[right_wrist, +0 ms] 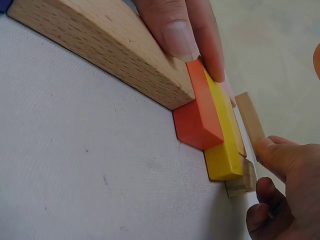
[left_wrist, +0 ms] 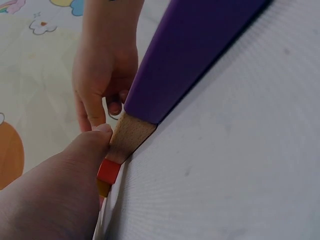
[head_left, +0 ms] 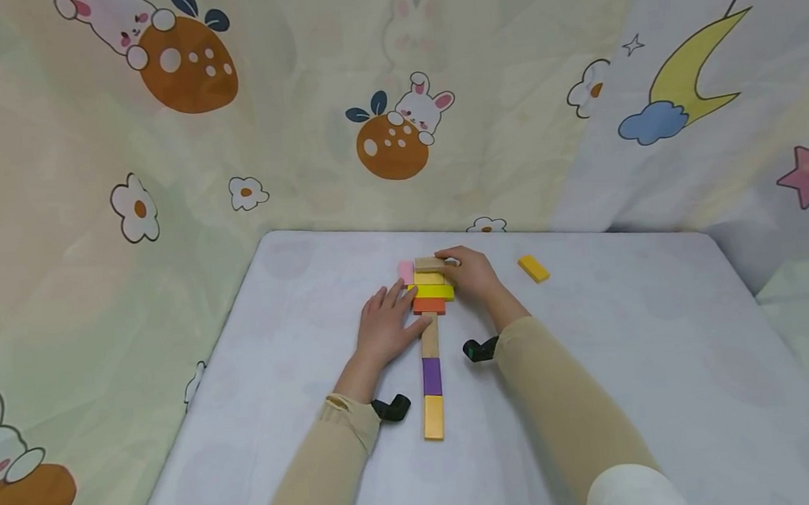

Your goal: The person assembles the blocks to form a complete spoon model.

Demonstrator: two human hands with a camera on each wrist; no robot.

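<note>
Blocks lie in a line on the white table, with a wider stack of them crosswise at its far end. My right hand [head_left: 476, 274] pinches a plain wooden block [right_wrist: 249, 116] between thumb and finger, over that far end. Fingers spread, my left hand [head_left: 384, 327] rests along the left side of the line. Its thumb touches the long plain wooden block [head_left: 429, 338], and its fingertips reach the orange block [head_left: 428, 305] and the bright yellow block [head_left: 434, 290]. A pink block [head_left: 406, 272] stands at the far left corner. Nearer me are a purple block [head_left: 432, 376] and a golden-yellow block [head_left: 433, 417].
A loose yellow-orange block [head_left: 533, 268] lies by itself at the far right. The white table [head_left: 296, 324] meets a printed cloth backdrop [head_left: 311, 149] behind. Dark wrist cameras [head_left: 391, 409] jut inward from both sleeves, close to the line.
</note>
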